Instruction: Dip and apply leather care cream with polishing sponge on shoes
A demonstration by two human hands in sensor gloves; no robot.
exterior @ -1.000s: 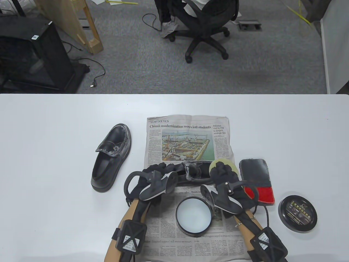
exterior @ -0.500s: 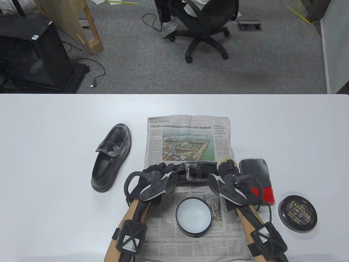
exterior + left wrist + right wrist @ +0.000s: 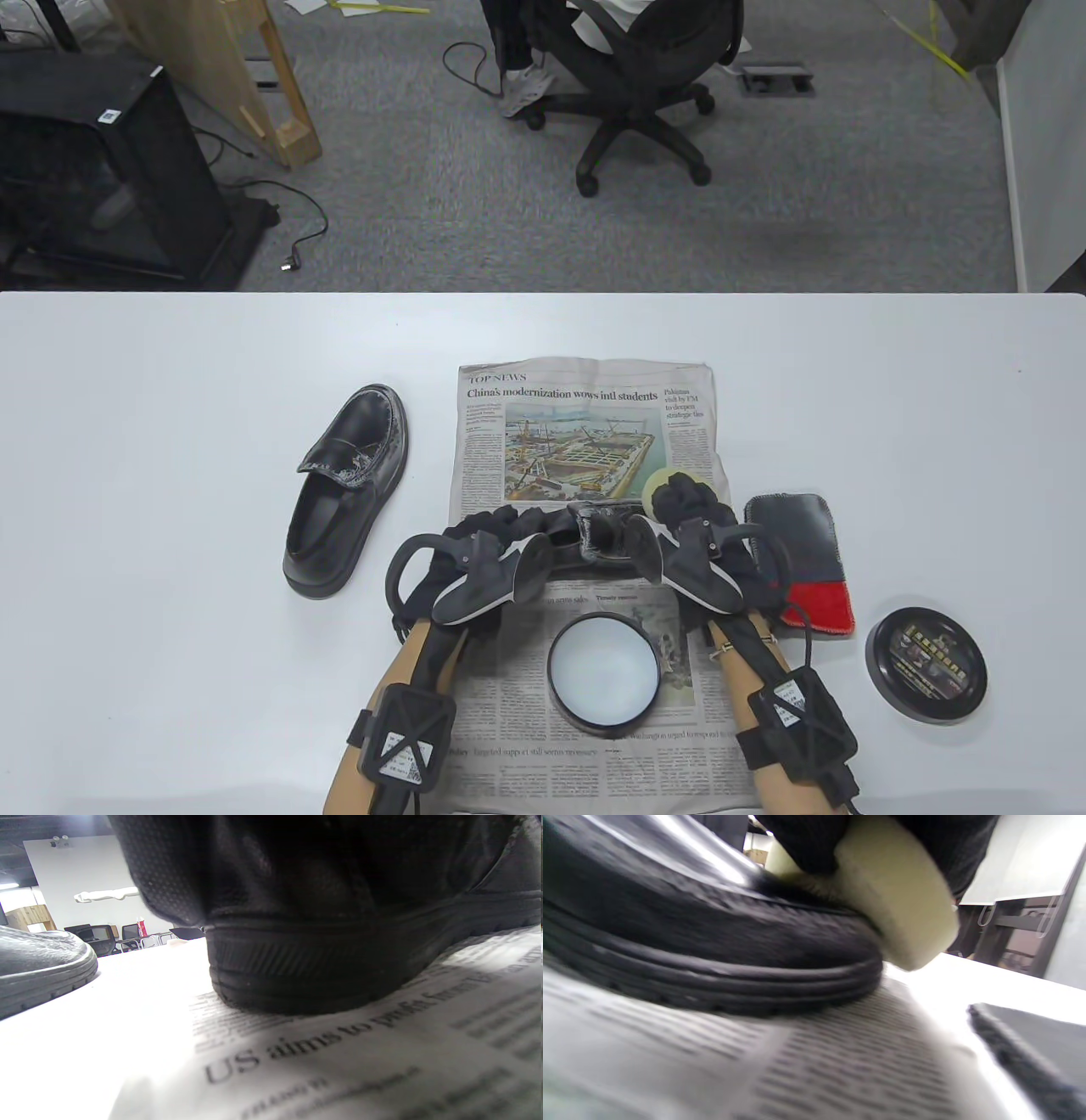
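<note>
A black leather shoe (image 3: 598,531) lies across the newspaper (image 3: 585,424), streaked with cream. My left hand (image 3: 488,531) grips its heel end; the left wrist view shows the heel and sole (image 3: 322,967) on the paper. My right hand (image 3: 691,509) holds a pale round polishing sponge (image 3: 655,488) and presses it on the shoe's toe; the right wrist view shows the sponge (image 3: 895,908) against the toe (image 3: 712,942). The open cream tin (image 3: 603,672) sits on the paper between my forearms. A second black shoe (image 3: 346,488) stands left of the paper.
A black and red polishing cloth (image 3: 802,556) lies right of my right hand. The tin's black lid (image 3: 926,665) lies at the right, near the front. The table's far edge lies beyond the newspaper, with an office chair (image 3: 632,85) on the floor behind it.
My right hand swung the sponge over the toe, right and then back left and farther from me. My left hand and the shoe stayed in place.
</note>
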